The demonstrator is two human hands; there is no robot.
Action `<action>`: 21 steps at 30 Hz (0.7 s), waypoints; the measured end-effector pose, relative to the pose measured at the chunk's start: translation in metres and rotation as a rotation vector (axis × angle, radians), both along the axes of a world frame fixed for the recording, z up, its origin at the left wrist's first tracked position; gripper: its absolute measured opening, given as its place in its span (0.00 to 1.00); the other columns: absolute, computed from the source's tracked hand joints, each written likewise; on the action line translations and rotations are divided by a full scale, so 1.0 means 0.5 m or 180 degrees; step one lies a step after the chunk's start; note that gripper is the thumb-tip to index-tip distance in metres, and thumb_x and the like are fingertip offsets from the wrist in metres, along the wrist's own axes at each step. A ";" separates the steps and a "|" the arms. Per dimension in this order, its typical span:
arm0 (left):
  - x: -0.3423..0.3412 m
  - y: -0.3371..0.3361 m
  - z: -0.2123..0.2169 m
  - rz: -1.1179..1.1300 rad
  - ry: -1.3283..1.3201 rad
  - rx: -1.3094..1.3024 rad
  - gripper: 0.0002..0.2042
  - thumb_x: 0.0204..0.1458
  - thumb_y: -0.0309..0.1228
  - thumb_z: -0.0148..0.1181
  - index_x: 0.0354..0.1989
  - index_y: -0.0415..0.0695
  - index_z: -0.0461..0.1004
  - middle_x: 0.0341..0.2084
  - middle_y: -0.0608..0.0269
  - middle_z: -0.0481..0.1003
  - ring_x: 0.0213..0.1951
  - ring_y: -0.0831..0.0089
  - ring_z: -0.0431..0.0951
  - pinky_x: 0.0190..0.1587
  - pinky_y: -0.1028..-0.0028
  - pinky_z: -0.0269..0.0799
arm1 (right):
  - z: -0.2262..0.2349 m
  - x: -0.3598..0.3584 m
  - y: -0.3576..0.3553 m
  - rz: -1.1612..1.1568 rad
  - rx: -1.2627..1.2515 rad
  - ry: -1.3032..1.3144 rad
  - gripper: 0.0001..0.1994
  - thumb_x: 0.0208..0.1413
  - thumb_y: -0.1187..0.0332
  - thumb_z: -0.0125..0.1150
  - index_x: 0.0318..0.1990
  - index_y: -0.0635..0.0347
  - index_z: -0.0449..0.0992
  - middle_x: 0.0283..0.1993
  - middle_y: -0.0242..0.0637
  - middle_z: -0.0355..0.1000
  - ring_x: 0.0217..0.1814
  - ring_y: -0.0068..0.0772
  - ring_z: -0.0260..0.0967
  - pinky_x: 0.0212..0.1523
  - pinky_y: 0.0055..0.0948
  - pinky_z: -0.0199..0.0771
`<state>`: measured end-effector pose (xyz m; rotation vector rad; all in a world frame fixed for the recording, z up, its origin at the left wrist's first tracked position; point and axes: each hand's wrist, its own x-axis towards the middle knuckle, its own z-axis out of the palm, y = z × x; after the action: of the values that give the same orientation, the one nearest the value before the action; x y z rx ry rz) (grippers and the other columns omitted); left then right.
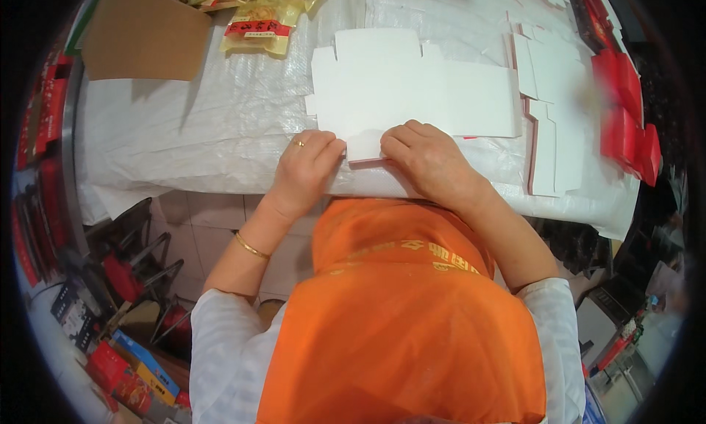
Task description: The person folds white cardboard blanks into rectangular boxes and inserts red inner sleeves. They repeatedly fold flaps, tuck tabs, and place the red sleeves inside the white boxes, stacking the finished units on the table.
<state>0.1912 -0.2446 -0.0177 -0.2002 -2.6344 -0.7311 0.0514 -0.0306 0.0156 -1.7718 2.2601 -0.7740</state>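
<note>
Left hand: fingers curled, pressing the near flap of the flat carton blank at its left corner; a ring and a gold bangle show.
Right hand: fingers bent down, pinching the same flap at its right corner.
Flat carton blank: white die-cut card, smooth, unfolded, with tabs along its far edge; lies on the counter just beyond both hands.
Counter: covered in white woven plastic sheeting, creased.
Stack of blanks: same white card, red edges showing, to the right.
Red cartons: glossy, at the right rim.
Snack packets: yellow film, far edge.
Brown cardboard sheet: matt, far left.
</note>
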 end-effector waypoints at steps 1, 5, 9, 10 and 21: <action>-0.007 -0.002 0.011 -0.0013 -0.0106 0.0081 0.12 0.45 0.17 0.68 0.39 0.40 0.79 0.36 0.57 0.77 0.38 0.57 0.77 0.41 0.63 0.75 | 0.002 0.000 -0.002 0.0029 0.0005 0.0002 0.09 0.52 0.75 0.62 0.41 0.58 0.73 0.39 0.36 0.72 0.42 0.40 0.71 0.44 0.37 0.75; -0.034 -0.027 0.031 -0.0135 -0.0815 0.0472 0.07 0.48 0.19 0.68 0.35 0.41 0.78 0.31 0.57 0.77 0.34 0.58 0.77 0.38 0.64 0.74 | 0.004 -0.001 -0.010 0.0127 0.0135 0.0051 0.08 0.51 0.75 0.61 0.40 0.59 0.73 0.40 0.36 0.72 0.42 0.40 0.72 0.44 0.36 0.77; -0.077 -0.051 0.060 -0.0223 -0.1685 0.0703 0.07 0.49 0.21 0.69 0.33 0.41 0.76 0.28 0.55 0.75 0.31 0.56 0.75 0.36 0.64 0.73 | 0.002 -0.003 -0.017 0.0179 0.0301 0.0057 0.08 0.51 0.75 0.61 0.39 0.59 0.74 0.40 0.36 0.72 0.43 0.40 0.72 0.44 0.35 0.78; -0.089 -0.053 0.069 -0.0224 -0.1946 0.0739 0.07 0.49 0.22 0.69 0.33 0.40 0.76 0.27 0.54 0.75 0.30 0.56 0.75 0.36 0.64 0.73 | 0.003 -0.005 -0.017 0.0193 0.0318 0.0025 0.07 0.51 0.76 0.60 0.39 0.59 0.74 0.40 0.37 0.72 0.43 0.40 0.72 0.44 0.35 0.78; -0.179 -0.085 0.085 -0.0557 -0.2805 -0.0090 0.16 0.40 0.34 0.76 0.28 0.41 0.73 0.28 0.53 0.78 0.35 0.50 0.79 0.36 0.57 0.74 | 0.017 -0.043 -0.038 0.0589 0.0457 -0.0270 0.04 0.50 0.75 0.59 0.34 0.59 0.74 0.36 0.37 0.69 0.41 0.40 0.72 0.40 0.35 0.78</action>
<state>0.1019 -0.2874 0.0247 -0.1333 -3.4907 -1.0124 0.0298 -0.0493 0.0239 -1.8126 2.0094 -0.6226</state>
